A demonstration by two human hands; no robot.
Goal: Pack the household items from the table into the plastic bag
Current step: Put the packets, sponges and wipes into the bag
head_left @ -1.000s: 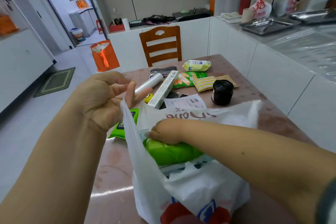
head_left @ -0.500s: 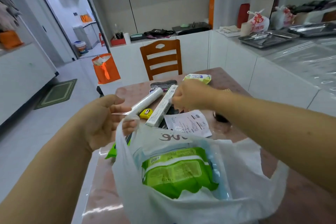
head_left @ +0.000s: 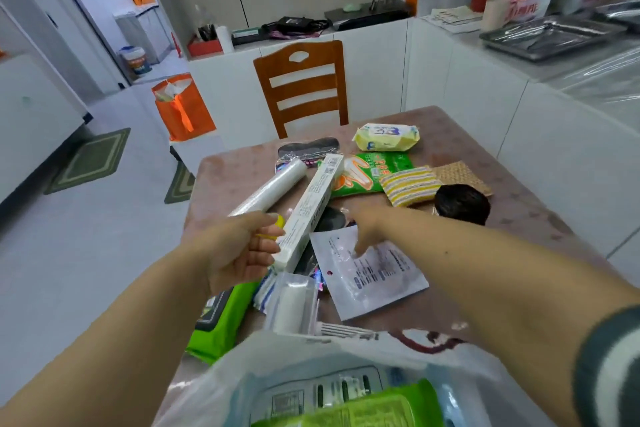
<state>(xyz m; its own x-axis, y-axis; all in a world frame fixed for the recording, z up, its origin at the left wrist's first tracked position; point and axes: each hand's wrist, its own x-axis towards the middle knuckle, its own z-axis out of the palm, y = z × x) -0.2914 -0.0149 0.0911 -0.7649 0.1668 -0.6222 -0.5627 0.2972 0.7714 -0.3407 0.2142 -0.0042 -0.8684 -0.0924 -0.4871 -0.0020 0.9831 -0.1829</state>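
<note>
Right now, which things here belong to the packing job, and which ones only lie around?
Job:
plastic bag
long white box
clear film roll
striped sponge
black roll
yellow soap pack
left hand
right hand

Lying about:
wooden chair
orange bag
metal tray

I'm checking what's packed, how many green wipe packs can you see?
2. One green wipe pack lies inside the plastic bag at the bottom of the view. The other is on the table's near-left edge, under the left forearm. More may be hidden.

Left hand (head_left: 239, 250) loosely open; right hand (head_left: 363, 225) reaching forward, fingers down.
</note>
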